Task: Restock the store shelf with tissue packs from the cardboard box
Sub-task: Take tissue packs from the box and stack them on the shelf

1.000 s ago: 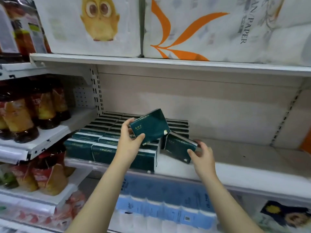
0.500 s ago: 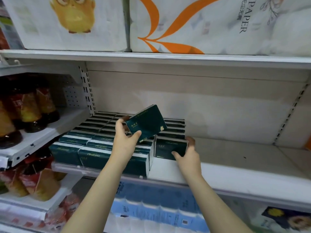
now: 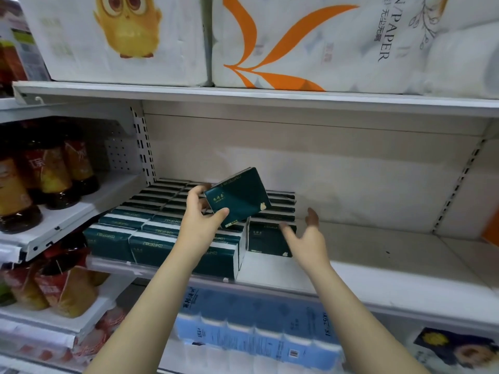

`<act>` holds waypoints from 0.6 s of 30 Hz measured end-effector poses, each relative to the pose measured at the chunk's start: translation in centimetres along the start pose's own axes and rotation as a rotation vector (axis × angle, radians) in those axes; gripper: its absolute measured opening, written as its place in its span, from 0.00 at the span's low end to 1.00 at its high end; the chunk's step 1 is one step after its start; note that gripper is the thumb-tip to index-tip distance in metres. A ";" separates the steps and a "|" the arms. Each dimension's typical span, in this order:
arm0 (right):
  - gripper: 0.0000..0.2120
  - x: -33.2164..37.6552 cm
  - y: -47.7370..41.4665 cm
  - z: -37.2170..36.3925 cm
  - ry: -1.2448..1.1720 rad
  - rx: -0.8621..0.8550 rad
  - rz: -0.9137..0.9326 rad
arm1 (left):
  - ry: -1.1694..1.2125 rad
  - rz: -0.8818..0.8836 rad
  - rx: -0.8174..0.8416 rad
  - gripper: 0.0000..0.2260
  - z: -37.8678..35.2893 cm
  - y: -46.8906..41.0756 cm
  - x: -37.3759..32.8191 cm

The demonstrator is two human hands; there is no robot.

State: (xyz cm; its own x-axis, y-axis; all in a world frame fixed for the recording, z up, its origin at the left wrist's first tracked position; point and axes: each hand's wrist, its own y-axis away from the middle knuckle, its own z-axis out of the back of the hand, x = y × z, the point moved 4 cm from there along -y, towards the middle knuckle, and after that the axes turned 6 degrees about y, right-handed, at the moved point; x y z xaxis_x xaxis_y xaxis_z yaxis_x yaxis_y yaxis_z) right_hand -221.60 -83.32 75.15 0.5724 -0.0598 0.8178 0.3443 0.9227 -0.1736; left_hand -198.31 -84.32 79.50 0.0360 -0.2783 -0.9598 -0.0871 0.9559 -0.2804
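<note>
While the left hand (image 3: 201, 225) pinches a green tissue pack (image 3: 239, 195) tilted above the stacked packs (image 3: 151, 233), its fingers (image 3: 194, 193) curl round the edge so it does not drop. The right hand (image 3: 307, 238) is empty, fingers spread wide beside them on the shelf (image 3: 378, 255), maybe ready to take it.

Left hand (image 3: 201, 225) grips a tilted green tissue pack (image 3: 239, 197) above shelved packs (image 3: 172, 225); right hand (image 3: 307, 236) spread beside them.

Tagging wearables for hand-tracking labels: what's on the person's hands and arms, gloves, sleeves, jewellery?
Nothing worn that shows. Left hand and right hand are bare: no gloves, no rings visible. Left forearm and right forearm are bare down to the frame edge: no sleeve, watch or wristband in view.
</note>
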 end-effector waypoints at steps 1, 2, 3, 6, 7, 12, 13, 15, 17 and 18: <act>0.33 0.5 0.0 0.9 -0.086 -0.082 0.035 | 0.013 -0.004 0.034 0.23 -0.2 0.1 -0.2; 0.27 1.1 0.1 1.8 -0.181 -0.126 0.064 | 0.023 -0.004 0.077 0.23 -0.4 0.2 -0.5; 0.23 1.5 0.1 2.4 -0.276 -0.119 0.078 | 0.024 -0.004 0.122 0.23 -0.7 0.3 -0.6; 0.22 2.6 0.6 3.3 -0.412 0.105 0.130 | -0.013 -0.022 0.241 0.22 -1.5 0.9 -1.1; 0.24 2.7 0.8 3.5 -0.410 0.170 0.156 | -0.033 -0.031 0.272 0.22 -1.7 1.1 -1.1; 0.19 2.0 1.1 3.9 -0.319 0.307 0.195 | -0.169 -0.018 0.369 0.25 -2.7 1.7 -0.4; 0.18 1.8 1.1 4.0 -0.279 0.301 0.195 | -0.196 -0.021 0.379 0.26 -2.8 1.8 -0.2; 0.17 1.2 1.1 4.1 -0.225 0.269 0.183 | -0.286 -0.044 0.387 0.28 -3.1 1.9 0.1; 0.16 0.3 1.1 4.0 -0.185 0.245 0.158 | -0.394 -0.054 0.367 0.29 -3.0 1.9 0.5; 0.16 0.0 1.2 3.8 -0.164 0.238 0.147 | -0.426 -0.057 0.354 0.29 -2.9 1.8 0.7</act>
State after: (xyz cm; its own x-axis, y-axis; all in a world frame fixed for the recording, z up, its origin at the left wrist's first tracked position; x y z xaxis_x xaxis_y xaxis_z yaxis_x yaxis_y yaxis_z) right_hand -224.02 -80.77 77.04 0.4689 0.1254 0.8743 0.0716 0.9812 -0.1791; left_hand -201.30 -83.04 78.25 0.4363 -0.3380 -0.8339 0.2639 0.9341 -0.2405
